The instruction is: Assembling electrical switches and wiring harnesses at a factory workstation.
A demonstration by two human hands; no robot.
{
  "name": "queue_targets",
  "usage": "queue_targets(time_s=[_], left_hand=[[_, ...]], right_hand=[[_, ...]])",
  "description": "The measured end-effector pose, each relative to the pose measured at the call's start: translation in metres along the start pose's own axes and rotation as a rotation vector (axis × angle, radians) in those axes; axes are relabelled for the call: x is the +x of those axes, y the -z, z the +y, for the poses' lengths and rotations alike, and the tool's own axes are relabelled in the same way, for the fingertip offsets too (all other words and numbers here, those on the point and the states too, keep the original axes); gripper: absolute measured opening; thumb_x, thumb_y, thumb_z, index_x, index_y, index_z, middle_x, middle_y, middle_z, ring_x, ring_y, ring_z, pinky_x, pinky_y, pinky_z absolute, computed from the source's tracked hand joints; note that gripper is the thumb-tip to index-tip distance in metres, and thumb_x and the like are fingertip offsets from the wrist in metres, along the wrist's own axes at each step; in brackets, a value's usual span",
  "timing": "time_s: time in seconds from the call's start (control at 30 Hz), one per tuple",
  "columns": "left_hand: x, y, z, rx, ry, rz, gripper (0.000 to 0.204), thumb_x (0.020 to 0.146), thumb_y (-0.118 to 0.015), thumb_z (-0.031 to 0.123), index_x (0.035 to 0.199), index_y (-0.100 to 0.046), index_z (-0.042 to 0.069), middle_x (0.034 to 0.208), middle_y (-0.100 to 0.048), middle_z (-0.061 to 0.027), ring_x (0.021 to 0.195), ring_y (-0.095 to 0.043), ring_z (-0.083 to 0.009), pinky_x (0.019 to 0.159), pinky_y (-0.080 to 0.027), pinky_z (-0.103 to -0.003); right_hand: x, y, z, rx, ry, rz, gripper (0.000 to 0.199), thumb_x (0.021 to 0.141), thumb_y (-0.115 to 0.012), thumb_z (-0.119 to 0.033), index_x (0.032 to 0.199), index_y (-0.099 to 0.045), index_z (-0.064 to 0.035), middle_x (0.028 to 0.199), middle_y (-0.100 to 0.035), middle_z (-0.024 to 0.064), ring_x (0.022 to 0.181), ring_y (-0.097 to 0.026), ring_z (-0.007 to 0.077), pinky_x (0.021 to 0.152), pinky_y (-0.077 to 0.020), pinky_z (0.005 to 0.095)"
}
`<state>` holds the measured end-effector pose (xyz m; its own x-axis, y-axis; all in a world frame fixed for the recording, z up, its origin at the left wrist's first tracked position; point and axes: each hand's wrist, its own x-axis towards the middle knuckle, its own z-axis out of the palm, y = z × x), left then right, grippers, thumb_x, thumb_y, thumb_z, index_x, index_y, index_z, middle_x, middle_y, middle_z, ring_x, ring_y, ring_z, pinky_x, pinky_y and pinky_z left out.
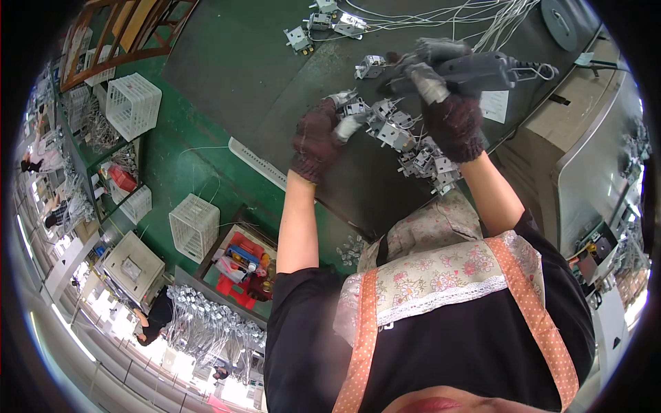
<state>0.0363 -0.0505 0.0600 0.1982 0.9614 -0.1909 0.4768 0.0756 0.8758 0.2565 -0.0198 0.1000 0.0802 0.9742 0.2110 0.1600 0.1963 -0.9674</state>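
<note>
My right hand (451, 113), in a dark red glove with pale fingertips, is wrapped round a black electric screwdriver (478, 73) with a wire hanging loop at its end. The tool lies level, its tip toward the left and blurred. My left hand (320, 138), gloved alike, has its thumb and fingers closed on a small metal box part (356, 108). Close beside it lies a pile of similar metal box parts (392, 131), running toward my apron. One more box part (370, 67) sits just beyond, left of the screwdriver's tip.
Several box parts (298, 40) with long white wires (475, 24) lie at the table's far side. A round grey disc (558, 25) and a white paper (494, 107) are at the right. White crates (195, 227) and a red tray (237, 292) stand left of the dark table (241, 82).
</note>
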Motion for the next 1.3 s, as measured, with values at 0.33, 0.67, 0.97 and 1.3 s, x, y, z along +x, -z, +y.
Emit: queue_targets(time_s=[0.33, 0.67, 0.97, 1.3], left_hand=[[0.077, -0.004, 0.024, 0.495, -0.064, 0.073, 0.059, 0.080, -0.072, 0.031, 0.131, -0.050, 0.009, 0.122, -0.060, -0.0145, 0.105, -0.062, -0.0276, 0.089, -0.050, -0.040], [0.079, -0.012, 0.042, 0.557, -0.071, -0.202, 0.044, 0.077, -0.066, 0.024, 0.120, -0.059, 0.017, 0.111, -0.064, -0.0158, 0.102, -0.062, -0.0357, 0.087, -0.050, -0.046], [0.077, -0.016, 0.002, 0.439, -0.214, -0.047, 0.041, 0.083, -0.065, 0.023, 0.119, -0.057, 0.005, 0.105, -0.065, -0.0137, 0.095, -0.062, -0.0334, 0.084, -0.050, -0.042], [0.079, -0.012, 0.031, 0.530, 0.115, -0.177, 0.036, 0.079, -0.070, 0.024, 0.112, -0.060, 0.013, 0.107, -0.066, -0.0143, 0.098, -0.062, -0.0389, 0.082, -0.050, -0.047]], right_hand=[[-0.022, 0.011, 0.056, -0.306, 0.089, -0.020, 0.018, 0.079, -0.071, -0.008, 0.096, -0.064, -0.0025, 0.094, -0.065, 0.0079, 0.085, -0.062, 0.0216, 0.079, -0.0486, 0.0348], [-0.008, 0.007, 0.028, -0.191, -0.022, -0.037, 0.029, 0.082, -0.069, -0.012, 0.108, -0.064, 0.0004, 0.102, -0.064, 0.0161, 0.090, -0.058, 0.0265, 0.086, -0.0459, 0.0361], [-0.031, 0.047, 0.045, -1.006, -0.180, -0.180, 0.027, 0.083, -0.060, -0.026, 0.102, -0.066, -0.0091, 0.102, -0.063, 0.0141, 0.091, -0.063, 0.0334, 0.078, -0.0502, 0.0422], [0.015, 0.008, 0.011, -0.410, 0.174, 0.017, 0.032, 0.087, -0.064, 0.001, 0.114, -0.049, -0.0052, 0.102, -0.062, 0.0088, 0.094, -0.064, 0.0163, 0.081, -0.0557, 0.0333]])
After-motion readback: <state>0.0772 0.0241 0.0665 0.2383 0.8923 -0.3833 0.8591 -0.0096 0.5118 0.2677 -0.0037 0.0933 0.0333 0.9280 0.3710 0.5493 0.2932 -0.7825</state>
